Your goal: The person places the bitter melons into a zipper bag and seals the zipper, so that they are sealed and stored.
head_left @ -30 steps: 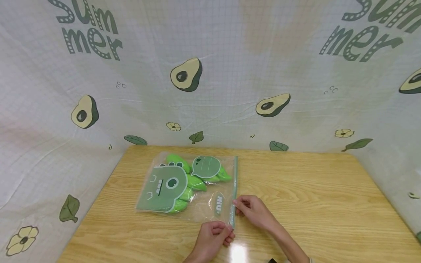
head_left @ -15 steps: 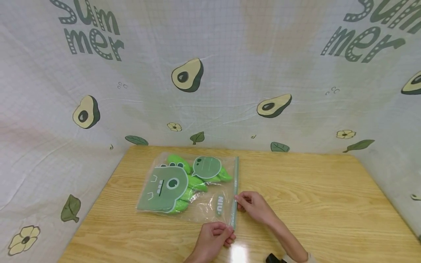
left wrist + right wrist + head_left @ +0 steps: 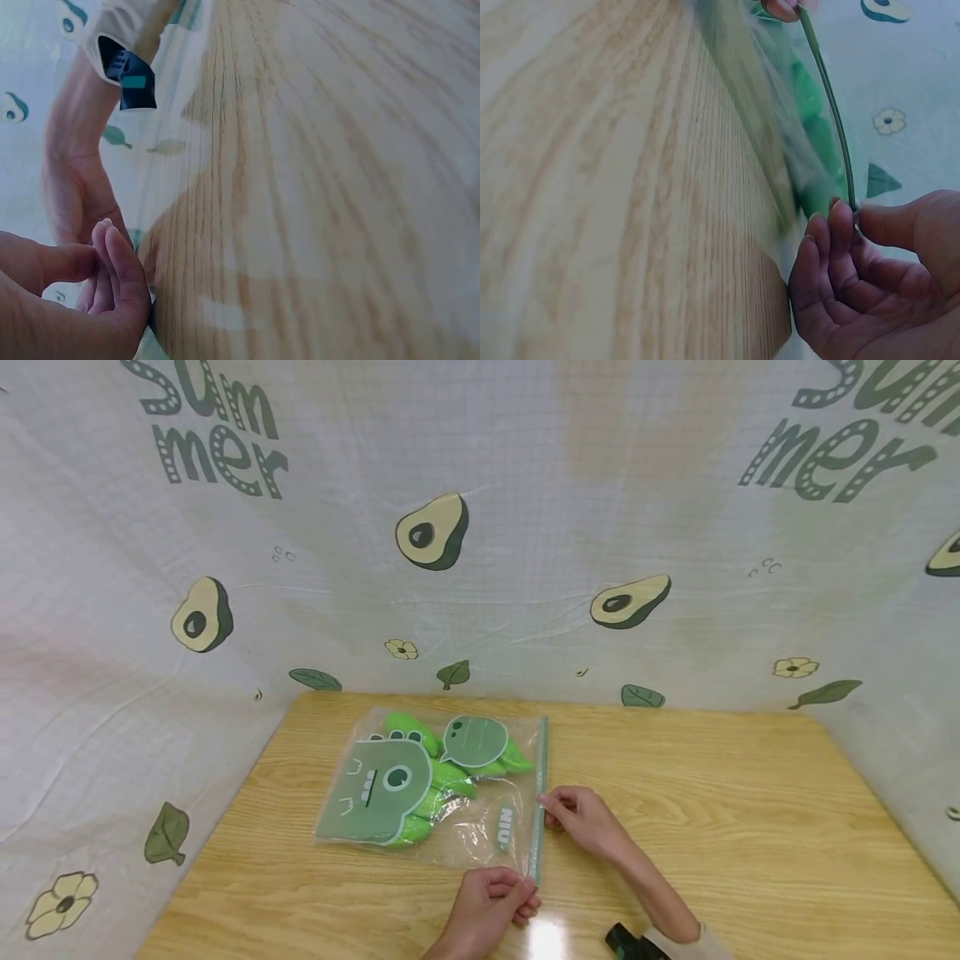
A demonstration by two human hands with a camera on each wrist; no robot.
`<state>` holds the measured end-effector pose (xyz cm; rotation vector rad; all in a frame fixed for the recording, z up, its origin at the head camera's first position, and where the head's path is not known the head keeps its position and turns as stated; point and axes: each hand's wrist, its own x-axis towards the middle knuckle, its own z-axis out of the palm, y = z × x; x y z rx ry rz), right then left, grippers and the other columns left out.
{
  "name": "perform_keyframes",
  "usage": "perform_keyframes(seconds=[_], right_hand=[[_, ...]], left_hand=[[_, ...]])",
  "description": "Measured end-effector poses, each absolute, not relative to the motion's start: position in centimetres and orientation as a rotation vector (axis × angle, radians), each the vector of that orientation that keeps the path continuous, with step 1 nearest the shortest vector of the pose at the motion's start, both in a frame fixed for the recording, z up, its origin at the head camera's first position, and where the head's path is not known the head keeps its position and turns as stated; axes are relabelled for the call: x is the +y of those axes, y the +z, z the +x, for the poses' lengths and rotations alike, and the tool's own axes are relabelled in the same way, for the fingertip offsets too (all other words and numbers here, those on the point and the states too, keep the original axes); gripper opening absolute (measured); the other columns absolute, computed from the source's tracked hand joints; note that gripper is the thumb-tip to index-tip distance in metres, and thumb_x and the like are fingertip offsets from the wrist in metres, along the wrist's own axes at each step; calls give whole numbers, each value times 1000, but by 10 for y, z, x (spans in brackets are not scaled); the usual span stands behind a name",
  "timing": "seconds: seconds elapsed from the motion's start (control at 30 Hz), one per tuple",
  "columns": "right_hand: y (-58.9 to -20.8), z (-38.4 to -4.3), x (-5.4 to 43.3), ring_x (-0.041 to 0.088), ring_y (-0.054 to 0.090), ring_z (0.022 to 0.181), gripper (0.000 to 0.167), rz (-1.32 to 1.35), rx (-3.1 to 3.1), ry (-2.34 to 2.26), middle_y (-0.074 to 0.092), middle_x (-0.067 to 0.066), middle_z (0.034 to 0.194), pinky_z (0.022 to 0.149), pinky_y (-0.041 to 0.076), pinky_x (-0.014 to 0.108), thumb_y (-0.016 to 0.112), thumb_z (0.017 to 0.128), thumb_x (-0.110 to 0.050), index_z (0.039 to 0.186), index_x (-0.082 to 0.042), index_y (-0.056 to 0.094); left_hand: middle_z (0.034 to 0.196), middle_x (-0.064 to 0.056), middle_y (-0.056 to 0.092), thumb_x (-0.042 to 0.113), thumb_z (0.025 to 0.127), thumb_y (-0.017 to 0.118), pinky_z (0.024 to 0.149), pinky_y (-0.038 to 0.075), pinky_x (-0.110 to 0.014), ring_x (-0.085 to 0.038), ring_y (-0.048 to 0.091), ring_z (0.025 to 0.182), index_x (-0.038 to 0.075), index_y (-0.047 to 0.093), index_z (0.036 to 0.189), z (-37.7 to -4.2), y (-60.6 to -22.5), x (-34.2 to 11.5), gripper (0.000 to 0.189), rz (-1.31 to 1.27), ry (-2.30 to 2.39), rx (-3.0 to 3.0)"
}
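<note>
A clear zip bag (image 3: 487,789) with a printed green monster lies flat on the wooden table (image 3: 690,793). Inside it are several bright green, elongated objects (image 3: 408,724), partly covered by the print. At the near corner of the bag's green zip strip (image 3: 536,843), my left hand (image 3: 483,910) pinches the edge between thumb and fingers. Farther up that strip my right hand (image 3: 588,822) pinches it too. In the right wrist view, the right hand's thumb and forefinger (image 3: 841,225) meet on the strip. The bag is hidden in the left wrist view.
A cloth (image 3: 525,635) printed with avocados and leaves hangs along the table's back edge and at both sides. A black device (image 3: 630,943) is worn at the right wrist, near the table's front. Light glares off the wood beside the left hand.
My right hand has slid up the zip strip, away from me and farther from the left hand. The left hand stays at the near corner. The head view has shifted slightly.
</note>
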<state>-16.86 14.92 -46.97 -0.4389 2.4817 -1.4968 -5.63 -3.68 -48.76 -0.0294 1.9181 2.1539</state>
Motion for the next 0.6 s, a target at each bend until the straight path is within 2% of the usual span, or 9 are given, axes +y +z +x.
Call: perform_keyframes(seconds=[0.37,0.6], right_hand=[[-470,-178,148,15,58,73,30,-420,2480,-1515,64,4,75,64,49,23,59,106,-21,85,-1,68],[-468,-184,148,15,59,73,32,-395,2472,-1526,65,5,75,65,51,23,59,106,-22,84,-1,67]], left_hand=[[84,-27,72,-3,99,62,63,58,-21,-13,68,69,-19,67,94,-57,-488,-38,17,-27,2149,1923],[85,-30,71,-2,99,62,63,57,-18,-8,66,67,-20,65,95,-56,-488,-37,18,-8,2181,1882]])
